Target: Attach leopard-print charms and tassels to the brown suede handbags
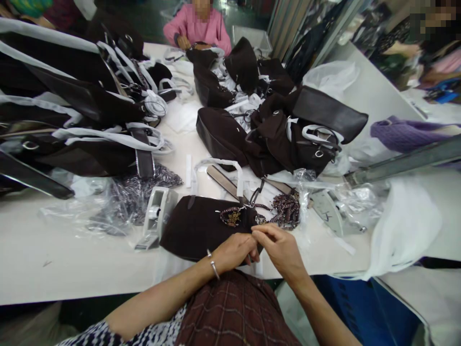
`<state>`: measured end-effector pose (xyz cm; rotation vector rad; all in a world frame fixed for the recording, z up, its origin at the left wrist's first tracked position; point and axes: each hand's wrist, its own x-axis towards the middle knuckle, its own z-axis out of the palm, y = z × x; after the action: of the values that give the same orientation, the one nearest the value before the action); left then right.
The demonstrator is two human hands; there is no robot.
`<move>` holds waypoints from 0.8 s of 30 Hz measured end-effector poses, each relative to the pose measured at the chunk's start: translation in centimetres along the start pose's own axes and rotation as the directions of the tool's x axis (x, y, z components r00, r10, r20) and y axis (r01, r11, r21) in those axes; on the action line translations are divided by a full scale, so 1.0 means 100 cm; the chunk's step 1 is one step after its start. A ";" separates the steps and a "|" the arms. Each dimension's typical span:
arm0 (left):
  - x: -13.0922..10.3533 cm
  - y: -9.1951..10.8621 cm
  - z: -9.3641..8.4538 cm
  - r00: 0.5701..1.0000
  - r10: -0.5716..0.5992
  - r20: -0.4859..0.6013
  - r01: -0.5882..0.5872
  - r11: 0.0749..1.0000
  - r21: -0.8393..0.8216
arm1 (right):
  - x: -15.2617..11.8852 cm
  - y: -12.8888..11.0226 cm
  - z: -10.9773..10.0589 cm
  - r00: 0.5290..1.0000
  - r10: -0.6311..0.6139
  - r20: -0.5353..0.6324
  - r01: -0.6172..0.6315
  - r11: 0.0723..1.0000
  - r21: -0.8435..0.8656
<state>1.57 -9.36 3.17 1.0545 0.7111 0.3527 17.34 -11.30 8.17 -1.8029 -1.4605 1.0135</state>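
Note:
A dark brown handbag [201, 226] lies flat on the table right in front of me, its handle wrapped in white. My left hand [239, 249] rests at the bag's near right edge with its fingers curled in; what they hold, if anything, is hidden. Close beside it, my right hand [277, 245] has thumb and forefinger pinched together at the bag's right end, on something too small to make out. On top of the bag sits a braided strap with gold-coloured chain [231, 217]. A pile of braided straps [286, 209] lies just beyond my right hand.
Several dark bags [245, 134] are heaped beyond, and more bags [82, 101] are stacked at left. A grey tape dispenser [158, 216] stands left of the handbag. Clear plastic [118, 204] lies there too. A white bag [406, 226] hangs at right. A person in pink [198, 29] sits opposite.

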 end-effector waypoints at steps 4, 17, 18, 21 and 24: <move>0.000 0.003 -0.005 0.997 -0.001 0.083 -0.007 0.996 0.085 | 0.004 -0.003 0.015 0.999 0.025 0.026 -0.027 0.995 0.099; 0.045 0.002 -0.075 0.893 0.297 -0.338 0.099 0.604 0.791 | 0.030 0.019 0.009 0.922 0.384 0.052 -0.345 0.750 0.564; 0.048 -0.002 -0.076 0.901 0.271 -0.340 0.104 0.626 0.773 | 0.032 0.019 0.011 0.926 0.373 0.055 -0.339 0.760 0.554; 0.053 -0.012 -0.078 0.909 0.215 -0.358 0.106 0.711 0.695 | 0.036 0.024 0.017 0.927 0.363 0.093 -0.354 0.768 0.534; 0.052 -0.021 -0.079 0.930 0.130 -0.344 0.087 0.831 0.550 | 0.040 0.031 0.023 0.928 0.353 0.120 -0.364 0.788 0.497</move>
<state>-0.13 -2.03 -2.95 1.5777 1.1903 0.3771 17.44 -8.13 3.64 -1.6892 -0.7469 1.4532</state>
